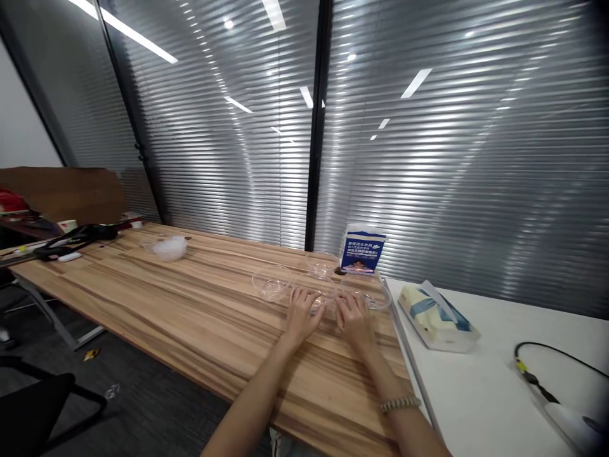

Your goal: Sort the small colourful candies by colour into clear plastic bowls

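Left hand point(303, 314) and right hand point(354, 320) at clear dishes point(316, 284) — whether gripping cannot be told — a stray nudge could knock neighbours together.

The left grip point(303, 312) covers part of the middle clear dish point(311, 281), so how its fingertips meet the plastic cannot be told, and the right grip point(354, 318) hides the near rim of the clear dish beside it point(378, 299). Both forearms point(259, 395) run off the bottom edge. Smaller print on the blue packet point(361, 252) is too fine to read. A white device point(575, 424) is cut off at right, a black chair point(33, 409) at left, and the dark bundle point(82, 238) on the surface point(190, 298) is blurred
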### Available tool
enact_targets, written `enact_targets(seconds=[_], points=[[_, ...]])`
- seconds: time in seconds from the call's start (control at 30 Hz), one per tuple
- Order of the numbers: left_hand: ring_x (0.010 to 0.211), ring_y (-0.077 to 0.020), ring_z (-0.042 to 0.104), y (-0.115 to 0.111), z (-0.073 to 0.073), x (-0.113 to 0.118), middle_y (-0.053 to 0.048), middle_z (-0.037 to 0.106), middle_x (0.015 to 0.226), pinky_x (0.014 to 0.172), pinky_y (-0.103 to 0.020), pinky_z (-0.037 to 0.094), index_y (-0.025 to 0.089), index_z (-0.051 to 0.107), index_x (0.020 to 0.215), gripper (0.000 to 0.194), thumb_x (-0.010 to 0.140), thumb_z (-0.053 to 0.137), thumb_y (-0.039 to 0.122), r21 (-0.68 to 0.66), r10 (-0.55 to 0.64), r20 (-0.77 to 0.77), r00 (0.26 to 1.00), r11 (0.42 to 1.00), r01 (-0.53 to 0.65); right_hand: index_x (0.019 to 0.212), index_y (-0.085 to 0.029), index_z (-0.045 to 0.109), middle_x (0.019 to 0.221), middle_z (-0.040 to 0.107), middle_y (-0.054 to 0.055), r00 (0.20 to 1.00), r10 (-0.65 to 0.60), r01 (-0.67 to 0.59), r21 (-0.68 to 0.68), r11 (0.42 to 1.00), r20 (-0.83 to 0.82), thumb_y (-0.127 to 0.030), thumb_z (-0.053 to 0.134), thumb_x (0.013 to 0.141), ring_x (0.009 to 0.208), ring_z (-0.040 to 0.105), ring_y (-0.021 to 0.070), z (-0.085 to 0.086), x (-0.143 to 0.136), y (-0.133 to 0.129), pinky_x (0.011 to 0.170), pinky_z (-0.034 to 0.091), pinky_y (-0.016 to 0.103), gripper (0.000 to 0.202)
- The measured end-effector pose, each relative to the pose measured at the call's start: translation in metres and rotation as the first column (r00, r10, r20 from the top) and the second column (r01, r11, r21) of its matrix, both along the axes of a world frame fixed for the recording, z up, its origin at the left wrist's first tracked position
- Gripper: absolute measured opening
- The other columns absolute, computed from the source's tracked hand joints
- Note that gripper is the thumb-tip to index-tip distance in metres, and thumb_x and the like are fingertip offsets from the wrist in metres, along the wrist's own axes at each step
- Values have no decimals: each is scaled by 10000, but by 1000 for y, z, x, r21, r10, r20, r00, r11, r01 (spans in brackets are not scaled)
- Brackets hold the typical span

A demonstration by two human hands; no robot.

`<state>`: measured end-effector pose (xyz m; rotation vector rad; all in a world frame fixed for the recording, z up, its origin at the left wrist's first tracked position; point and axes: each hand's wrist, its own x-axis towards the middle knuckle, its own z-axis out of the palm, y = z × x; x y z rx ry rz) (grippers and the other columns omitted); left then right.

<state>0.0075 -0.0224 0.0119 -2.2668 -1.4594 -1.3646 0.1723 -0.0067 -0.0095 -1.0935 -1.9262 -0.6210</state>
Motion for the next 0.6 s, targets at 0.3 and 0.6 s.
enact_targets(seconds=[0.3,0.6], points=[[1059,-288,507,7,3,-15,-135,622,1110,953,-493,381,171,632,1082,269,913,441,257,37,371,103,923,926,-377,1022,-173,677,1053,658,95,1000,16,-16,-43,999,10,-125,467,870,1048,497,247,-3,-2,-1,927,349,394,263],[1153,-330,504,22,-11,-38,-207,609,1151,1029,-631,259,94,490,1257,402,940,297,248,-112,569,133,811,822,-558,1060,-134,667,1145,618,168,930,-347,329,-152,932,-116,-227,458,874,1123,418,345,-12,10,7,951,281,535,295]])
